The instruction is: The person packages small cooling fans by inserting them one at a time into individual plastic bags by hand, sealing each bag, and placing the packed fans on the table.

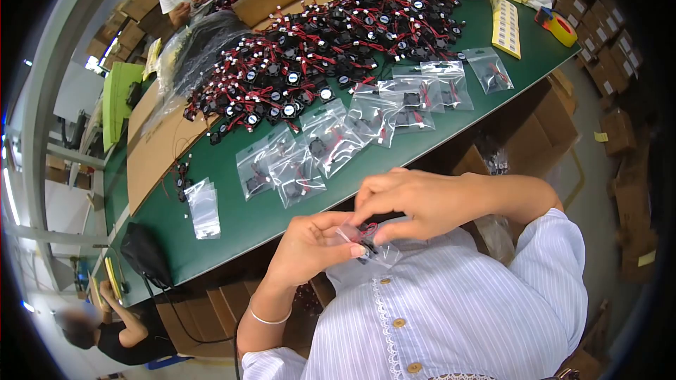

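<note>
In front of my shirt, my left hand (308,246) pinches a clear plastic bag (385,256) between thumb and fingers. A small black cooling fan (367,245) with red wires sits at the bag, partly hidden by my fingers. My right hand (415,200) is closed over the fan and its wires from the other side; its fingertips are partly hidden. Just beyond, on the green table, lie several clear bags with fans inside, such as a bagged fan (299,179). A stack of flat clear bags (203,210) lies to the left.
A large heap of black fans (282,70) with red wires covers the green table (260,229). Yellow label sheets (505,28) and a tape dispenser (556,27) lie at the right. A black pouch (146,253) sits at the left edge. Two other people work nearby.
</note>
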Action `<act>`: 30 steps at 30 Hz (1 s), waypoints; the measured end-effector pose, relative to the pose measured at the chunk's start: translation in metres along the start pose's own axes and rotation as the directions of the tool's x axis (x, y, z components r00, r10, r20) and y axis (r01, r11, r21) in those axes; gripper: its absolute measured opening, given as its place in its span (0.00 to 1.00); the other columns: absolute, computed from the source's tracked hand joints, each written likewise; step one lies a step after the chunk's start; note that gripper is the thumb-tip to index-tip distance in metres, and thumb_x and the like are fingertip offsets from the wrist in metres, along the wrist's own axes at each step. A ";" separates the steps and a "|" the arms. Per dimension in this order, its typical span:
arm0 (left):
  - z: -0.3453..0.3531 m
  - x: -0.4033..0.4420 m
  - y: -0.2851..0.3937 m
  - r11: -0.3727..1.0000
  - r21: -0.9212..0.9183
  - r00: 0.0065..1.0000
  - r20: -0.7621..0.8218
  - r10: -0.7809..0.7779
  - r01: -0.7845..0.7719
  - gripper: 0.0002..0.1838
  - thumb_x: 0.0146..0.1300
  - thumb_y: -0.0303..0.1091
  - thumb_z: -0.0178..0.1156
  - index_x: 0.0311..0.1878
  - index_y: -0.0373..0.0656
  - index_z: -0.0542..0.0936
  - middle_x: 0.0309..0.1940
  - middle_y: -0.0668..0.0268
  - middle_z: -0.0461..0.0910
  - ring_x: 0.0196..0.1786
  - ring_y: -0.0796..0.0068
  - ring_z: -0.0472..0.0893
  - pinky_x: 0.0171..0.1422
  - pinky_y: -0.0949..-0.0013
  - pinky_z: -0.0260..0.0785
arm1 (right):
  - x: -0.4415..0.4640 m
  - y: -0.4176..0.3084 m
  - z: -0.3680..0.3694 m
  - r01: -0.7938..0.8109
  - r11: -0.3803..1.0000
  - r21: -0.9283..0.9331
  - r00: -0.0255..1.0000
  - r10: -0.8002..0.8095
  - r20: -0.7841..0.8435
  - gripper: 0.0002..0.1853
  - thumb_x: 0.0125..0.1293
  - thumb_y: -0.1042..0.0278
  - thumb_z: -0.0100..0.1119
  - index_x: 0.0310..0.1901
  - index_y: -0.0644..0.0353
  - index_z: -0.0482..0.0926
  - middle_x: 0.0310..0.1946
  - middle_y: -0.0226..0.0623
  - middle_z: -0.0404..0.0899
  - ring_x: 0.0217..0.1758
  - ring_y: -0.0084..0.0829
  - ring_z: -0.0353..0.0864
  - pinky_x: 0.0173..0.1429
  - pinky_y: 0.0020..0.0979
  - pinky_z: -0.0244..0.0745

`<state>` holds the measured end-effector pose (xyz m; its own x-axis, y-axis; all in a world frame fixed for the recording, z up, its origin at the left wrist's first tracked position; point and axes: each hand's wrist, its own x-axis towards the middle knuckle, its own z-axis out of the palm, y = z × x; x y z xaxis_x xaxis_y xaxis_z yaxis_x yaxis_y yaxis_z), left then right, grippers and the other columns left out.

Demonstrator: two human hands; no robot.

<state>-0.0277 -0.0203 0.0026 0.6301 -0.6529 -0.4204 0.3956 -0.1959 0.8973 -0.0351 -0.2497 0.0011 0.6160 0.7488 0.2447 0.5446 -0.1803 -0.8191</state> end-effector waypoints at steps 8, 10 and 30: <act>0.004 0.005 -0.001 0.999 -0.007 0.999 -0.008 0.036 -0.037 0.25 0.52 0.19 0.65 0.55 0.28 0.72 0.40 0.60 0.81 0.41 0.78 0.80 0.46 0.76 0.74 | 0.003 0.004 0.005 -0.032 0.999 -0.027 0.998 0.031 -0.056 0.05 0.54 0.70 0.63 0.33 0.57 0.84 0.34 0.34 0.75 0.42 0.35 0.75 0.42 0.34 0.69; 0.003 0.006 -0.002 0.999 -0.009 0.999 0.013 0.037 -0.037 0.25 0.52 0.19 0.65 0.55 0.27 0.72 0.40 0.60 0.81 0.42 0.78 0.80 0.46 0.76 0.74 | 0.002 0.004 0.011 -0.056 0.998 -0.029 0.997 0.054 -0.051 0.05 0.53 0.70 0.63 0.33 0.57 0.84 0.36 0.35 0.74 0.43 0.35 0.74 0.44 0.34 0.68; 0.007 0.019 -0.012 0.951 -0.076 0.921 -0.285 0.266 -0.298 0.22 0.49 0.16 0.65 0.51 0.29 0.75 0.37 0.54 0.82 0.35 0.75 0.81 0.36 0.77 0.75 | 0.011 0.016 0.003 -0.374 0.895 0.242 0.907 0.299 0.295 0.18 0.65 0.53 0.54 0.40 0.61 0.82 0.47 0.45 0.75 0.51 0.35 0.73 0.55 0.34 0.66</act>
<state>-0.0250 -0.0356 -0.0148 0.8759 -0.4448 -0.1870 0.2396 0.0644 0.9687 -0.0212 -0.2429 -0.0110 0.5537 0.8139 -0.1760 0.1199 -0.2871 -0.9504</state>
